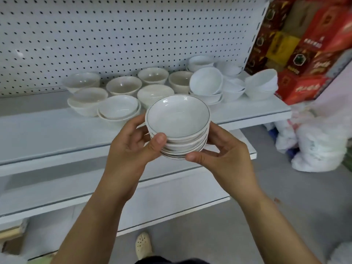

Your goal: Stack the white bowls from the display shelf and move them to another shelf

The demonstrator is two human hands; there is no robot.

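Observation:
A stack of several shallow white bowls [178, 119] with thin dark rims is held in the air in front of the top shelf [47, 128]. My left hand [133, 143] grips the stack's left side, thumb on the rims. My right hand [219, 153] grips the right side, its thumb curled under the lowest bowl. Several more white bowls [123, 85] stand on the top shelf behind the stack, some nested in pairs. A group of brighter white bowls [206, 80] lies tilted and piled at the shelf's right end.
A white pegboard [114, 35] backs the shelving. Two lower shelves [76, 189] step out below. Red and brown boxes [304, 50] are piled at the right. White plastic bags [320, 145] lie on the grey floor. My shoe [143, 244] shows at the bottom.

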